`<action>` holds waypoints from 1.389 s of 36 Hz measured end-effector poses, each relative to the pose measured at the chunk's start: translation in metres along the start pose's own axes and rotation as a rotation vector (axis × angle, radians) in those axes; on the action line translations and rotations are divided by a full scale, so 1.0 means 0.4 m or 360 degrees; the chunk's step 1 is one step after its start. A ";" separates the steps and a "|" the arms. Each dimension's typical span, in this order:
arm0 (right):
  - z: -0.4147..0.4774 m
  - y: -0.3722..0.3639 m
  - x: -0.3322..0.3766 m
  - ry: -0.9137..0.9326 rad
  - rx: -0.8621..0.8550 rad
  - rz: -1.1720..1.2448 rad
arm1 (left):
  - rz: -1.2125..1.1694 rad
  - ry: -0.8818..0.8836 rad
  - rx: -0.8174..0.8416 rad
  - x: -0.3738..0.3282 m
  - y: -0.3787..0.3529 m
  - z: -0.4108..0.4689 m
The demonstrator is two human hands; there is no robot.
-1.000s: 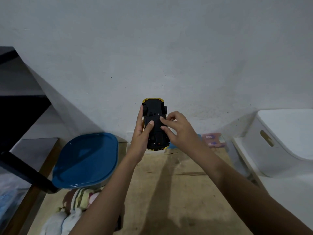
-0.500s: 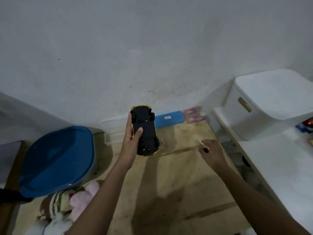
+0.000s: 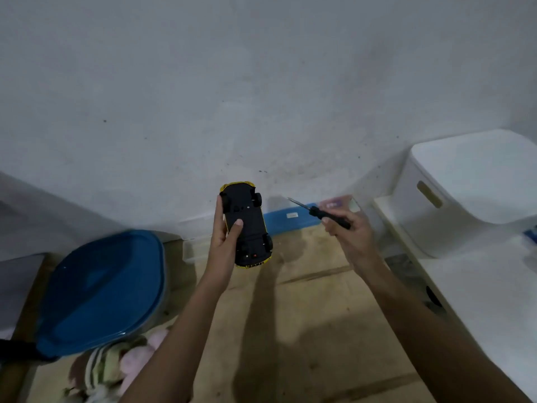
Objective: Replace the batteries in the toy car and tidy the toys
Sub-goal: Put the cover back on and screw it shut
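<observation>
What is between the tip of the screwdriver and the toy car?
Nothing, by the head view: the screwdriver tip hangs apart from the toy car; only the wall and a blue-lidded box show behind.

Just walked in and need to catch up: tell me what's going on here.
A person holds a yellow toy car upside down in the left hand, its black underside facing the camera. The right hand holds a small black-handled screwdriver, tip pointing toward the car but not touching it. The underside looks closed, so no battery swap is visible yet.
</observation>
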State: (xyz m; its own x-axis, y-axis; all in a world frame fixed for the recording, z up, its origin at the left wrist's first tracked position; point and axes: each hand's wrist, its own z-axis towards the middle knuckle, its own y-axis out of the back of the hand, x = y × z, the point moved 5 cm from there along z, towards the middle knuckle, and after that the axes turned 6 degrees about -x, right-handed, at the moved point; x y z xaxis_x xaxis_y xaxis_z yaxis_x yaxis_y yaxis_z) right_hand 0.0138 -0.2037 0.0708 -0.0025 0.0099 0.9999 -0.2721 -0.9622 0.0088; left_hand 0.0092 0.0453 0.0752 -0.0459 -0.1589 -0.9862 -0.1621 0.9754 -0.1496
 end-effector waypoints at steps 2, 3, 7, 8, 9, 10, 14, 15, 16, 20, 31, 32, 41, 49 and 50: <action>0.017 -0.052 0.075 0.0082 0.0017 0.0271 | -0.0029 -0.0034 -0.0043 -0.023 0.005 0.013; 0.024 -0.078 0.110 0.0125 0.0031 0.0359 | -0.0036 -0.0052 -0.0060 -0.037 0.007 0.016; 0.023 -0.174 0.236 0.0426 0.0094 0.0309 | -0.0047 -0.0105 -0.0099 -0.084 0.021 0.022; 0.016 -0.193 0.254 0.0497 0.0107 0.0279 | -0.0034 -0.0129 -0.0102 -0.093 0.026 0.023; 0.008 -0.205 0.266 0.0557 0.0097 0.0243 | -0.0019 -0.0147 -0.0095 -0.101 0.026 0.022; -0.001 -0.218 0.274 0.0612 0.0075 0.0214 | -0.0004 -0.0166 -0.0096 -0.109 0.030 0.021; -0.026 -0.259 0.284 0.0779 0.0006 0.0146 | 0.0002 -0.0208 -0.0128 -0.125 0.051 0.011; -0.029 -0.265 0.284 0.0801 0.0000 0.0125 | -0.0010 -0.0214 -0.0131 -0.126 0.054 0.008; -0.032 -0.269 0.283 0.0812 -0.0001 0.0107 | -0.0018 -0.0221 -0.0133 -0.128 0.057 0.005; -0.038 -0.280 0.278 0.0802 -0.0004 0.0096 | -0.0027 -0.0241 -0.0139 -0.135 0.059 -0.002; -0.042 -0.276 0.273 0.0798 -0.0030 0.0089 | -0.0017 -0.0209 -0.0124 -0.129 0.046 -0.005; -0.042 -0.275 0.273 0.0800 -0.0030 0.0090 | -0.0009 -0.0206 -0.0122 -0.129 0.045 -0.005; -0.041 -0.279 0.265 0.0778 -0.0019 0.0070 | -0.0017 -0.0210 -0.0116 -0.124 0.045 0.001; -0.039 -0.270 0.276 0.0875 -0.0079 -0.0170 | 0.0127 -0.0262 -0.0101 -0.114 0.047 0.003; -0.039 -0.270 0.282 0.0910 -0.0061 -0.0247 | 0.0152 -0.0284 -0.0111 -0.115 0.049 0.004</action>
State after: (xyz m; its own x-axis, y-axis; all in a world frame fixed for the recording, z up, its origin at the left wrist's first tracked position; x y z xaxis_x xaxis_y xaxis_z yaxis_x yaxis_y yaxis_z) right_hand 0.0280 -0.0943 0.1824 -0.4749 0.3049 0.8255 -0.3454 -0.9274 0.1438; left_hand 0.0099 0.0720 0.1175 0.1099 -0.0306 -0.9935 -0.2333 0.9708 -0.0557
